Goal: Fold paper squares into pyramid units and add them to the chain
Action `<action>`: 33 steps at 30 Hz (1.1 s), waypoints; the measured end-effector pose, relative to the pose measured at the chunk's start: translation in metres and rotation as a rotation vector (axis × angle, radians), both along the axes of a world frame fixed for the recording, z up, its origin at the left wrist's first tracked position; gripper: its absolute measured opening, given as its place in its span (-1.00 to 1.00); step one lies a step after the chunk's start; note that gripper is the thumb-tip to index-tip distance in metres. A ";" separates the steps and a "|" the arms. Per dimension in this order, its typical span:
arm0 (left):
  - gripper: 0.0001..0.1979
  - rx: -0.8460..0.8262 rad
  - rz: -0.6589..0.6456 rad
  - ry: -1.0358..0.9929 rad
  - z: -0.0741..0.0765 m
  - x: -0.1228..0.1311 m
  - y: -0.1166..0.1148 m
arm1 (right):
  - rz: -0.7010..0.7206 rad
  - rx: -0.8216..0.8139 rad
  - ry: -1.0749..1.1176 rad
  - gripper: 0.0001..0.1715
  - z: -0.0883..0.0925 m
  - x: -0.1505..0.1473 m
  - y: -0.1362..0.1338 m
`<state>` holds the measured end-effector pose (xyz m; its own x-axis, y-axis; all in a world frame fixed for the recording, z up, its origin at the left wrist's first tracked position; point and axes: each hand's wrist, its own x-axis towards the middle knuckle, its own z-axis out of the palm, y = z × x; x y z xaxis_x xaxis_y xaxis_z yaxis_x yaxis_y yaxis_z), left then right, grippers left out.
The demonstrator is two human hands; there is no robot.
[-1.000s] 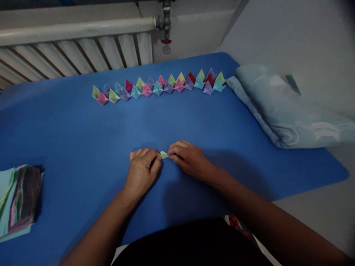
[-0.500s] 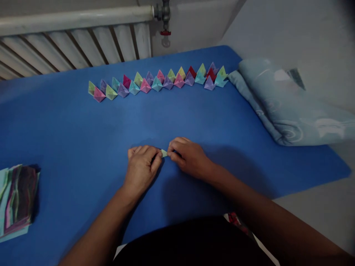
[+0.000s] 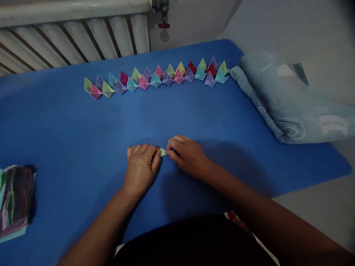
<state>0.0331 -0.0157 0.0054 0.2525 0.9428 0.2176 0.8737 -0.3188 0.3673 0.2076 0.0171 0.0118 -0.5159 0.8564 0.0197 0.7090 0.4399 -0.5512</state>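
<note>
Both left hand (image 3: 141, 164) and right hand (image 3: 189, 154) are pinching small pale-green folded paper (image 3: 163, 152) from opposite sides; probably needing even pressure.

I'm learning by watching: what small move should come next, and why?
Perhaps hold the pale-green paper steady with the left hand and press its edge with the right hand: both pinch it from opposite sides, though any folds are too small to read.
</note>
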 end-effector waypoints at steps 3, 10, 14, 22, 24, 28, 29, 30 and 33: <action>-0.79 0.008 -0.003 0.010 -0.001 0.001 -0.001 | -0.007 0.012 -0.022 -0.88 0.000 -0.001 -0.001; -0.78 0.036 0.034 0.050 -0.003 0.003 -0.002 | -0.015 0.034 -0.036 -0.88 -0.003 -0.002 -0.002; -0.78 0.042 0.041 0.062 -0.003 0.005 -0.002 | -0.014 0.075 -0.041 -0.85 -0.005 -0.002 -0.003; -0.81 0.027 0.067 0.044 -0.005 0.005 -0.002 | -0.029 0.082 -0.054 -0.84 -0.005 -0.004 -0.004; -0.80 0.042 0.061 0.066 -0.005 0.005 -0.002 | -0.040 0.068 -0.035 -0.84 -0.004 -0.004 -0.004; -0.80 0.044 0.068 0.095 -0.003 0.006 -0.002 | -0.082 0.021 0.023 -0.86 -0.001 -0.005 -0.002; -0.80 0.039 0.072 0.098 -0.003 0.007 -0.002 | -0.094 0.004 0.036 -0.88 0.000 -0.005 -0.002; -0.81 0.035 0.073 0.100 -0.002 0.007 -0.002 | -0.104 -0.016 0.050 -0.89 0.000 -0.004 -0.001; -0.81 0.018 0.073 0.103 -0.001 0.007 -0.002 | -0.106 -0.080 0.112 -0.93 0.002 -0.003 0.004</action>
<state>0.0402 -0.0178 0.0047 0.2047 0.9558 0.2112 0.9277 -0.2583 0.2694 0.2050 0.0206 0.0136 -0.4209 0.9071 0.0016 0.6812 0.3173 -0.6597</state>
